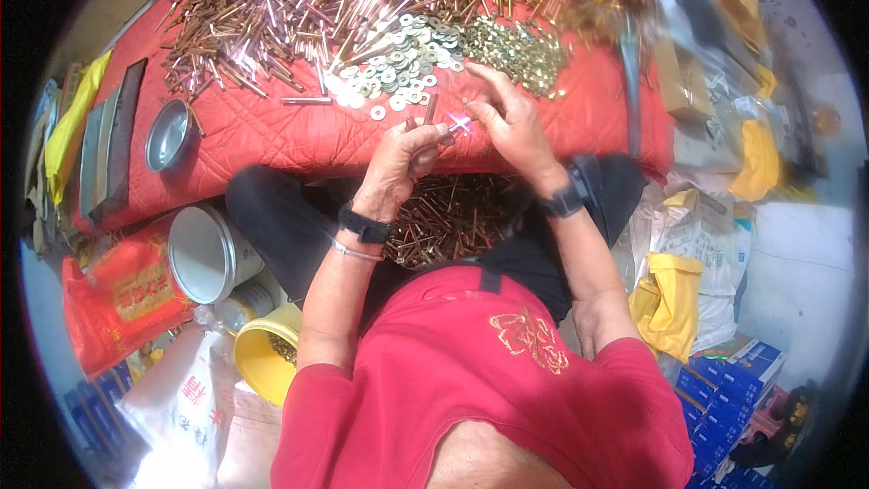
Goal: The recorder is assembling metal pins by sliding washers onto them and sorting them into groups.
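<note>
My left hand [405, 158] is closed around several bolt-like metal rods, whose ends stick out above the thumb. One rod [430, 109] points up, while a shiny end [459, 124] glints toward my right hand. My right hand [518, 131] is just beside it, index finger stretched out toward the small parts and thumb apart from it; nothing clear shows in its fingers. Ahead lie a heap of pale round washers [398, 63] and a heap of small brass-coloured nuts [520, 54]. Behind them spreads a big pile of copper-coloured rods [299, 9].
A red quilted cloth [290, 140] covers the work surface. A metal bowl [170, 136] sits at its left. More rods [453, 222] lie below the surface, between my legs. At left stand a white bucket [201, 254] and a yellow bucket [262, 358]; blue boxes [724, 407] are at lower right.
</note>
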`<state>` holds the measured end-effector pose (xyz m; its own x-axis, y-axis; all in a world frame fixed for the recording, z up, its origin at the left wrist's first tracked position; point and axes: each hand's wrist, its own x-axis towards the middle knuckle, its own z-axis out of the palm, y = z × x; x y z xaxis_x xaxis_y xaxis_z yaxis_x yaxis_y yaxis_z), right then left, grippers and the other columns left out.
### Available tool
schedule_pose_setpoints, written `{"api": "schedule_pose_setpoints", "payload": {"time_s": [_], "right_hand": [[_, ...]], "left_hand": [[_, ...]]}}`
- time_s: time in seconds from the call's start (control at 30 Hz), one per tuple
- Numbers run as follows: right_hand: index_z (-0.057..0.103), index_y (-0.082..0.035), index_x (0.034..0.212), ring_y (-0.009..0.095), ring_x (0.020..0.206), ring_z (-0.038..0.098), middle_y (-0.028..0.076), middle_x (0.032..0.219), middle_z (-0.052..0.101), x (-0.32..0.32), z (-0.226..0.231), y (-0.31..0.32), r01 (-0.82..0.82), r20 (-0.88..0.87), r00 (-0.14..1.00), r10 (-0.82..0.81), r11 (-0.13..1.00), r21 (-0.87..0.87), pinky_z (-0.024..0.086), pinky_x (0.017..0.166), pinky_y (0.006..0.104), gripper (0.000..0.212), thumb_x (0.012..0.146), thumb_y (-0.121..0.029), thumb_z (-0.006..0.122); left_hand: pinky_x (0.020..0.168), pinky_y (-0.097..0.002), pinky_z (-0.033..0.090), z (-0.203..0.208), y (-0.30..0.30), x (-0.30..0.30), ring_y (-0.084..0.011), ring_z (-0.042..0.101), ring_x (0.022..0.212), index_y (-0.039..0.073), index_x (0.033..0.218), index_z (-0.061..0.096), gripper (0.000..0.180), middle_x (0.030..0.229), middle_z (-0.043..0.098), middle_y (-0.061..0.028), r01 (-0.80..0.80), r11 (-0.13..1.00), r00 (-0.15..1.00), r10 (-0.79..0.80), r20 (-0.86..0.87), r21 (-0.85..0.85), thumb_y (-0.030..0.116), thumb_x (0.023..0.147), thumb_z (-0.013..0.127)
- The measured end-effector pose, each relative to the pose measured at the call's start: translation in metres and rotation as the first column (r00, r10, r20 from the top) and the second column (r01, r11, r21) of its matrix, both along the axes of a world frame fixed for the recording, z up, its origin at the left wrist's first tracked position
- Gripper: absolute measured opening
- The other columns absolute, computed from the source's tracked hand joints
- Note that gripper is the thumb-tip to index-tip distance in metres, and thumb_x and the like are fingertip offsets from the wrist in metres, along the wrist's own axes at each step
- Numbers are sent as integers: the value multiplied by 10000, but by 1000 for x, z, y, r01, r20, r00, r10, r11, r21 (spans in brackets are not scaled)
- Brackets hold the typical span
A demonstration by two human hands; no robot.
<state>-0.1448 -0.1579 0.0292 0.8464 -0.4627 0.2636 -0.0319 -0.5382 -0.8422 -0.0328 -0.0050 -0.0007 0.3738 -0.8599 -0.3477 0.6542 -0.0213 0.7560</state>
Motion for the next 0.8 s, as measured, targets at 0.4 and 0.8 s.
{"api": "schedule_pose_setpoints", "payload": {"time_s": [0.4, 0.8], "right_hand": [[498, -84, 1295, 224, 731, 625, 122, 834, 630, 4, -7, 4, 45, 213, 977, -3, 981, -190, 493, 698, 332, 403, 901, -86, 582], [469, -75, 1313, 214, 719, 614, 120, 795, 597, -2, -11, 1, 60, -74, 996, -58, 998, 25, 484, 668, 340, 453, 892, -151, 618]], "left_hand": [[385, -202, 200, -6, -2, 3, -29, 290, 401, 18, 813, 639, 199, 506, 371, 86, 13, 1000, 1000, -14, -24, -15, 205, 874, 611], [396, -202, 180, -12, -3, 3, -23, 290, 420, 21, 820, 648, 180, 529, 388, 89, 33, 999, 998, -33, -46, -9, 199, 850, 643]]}}
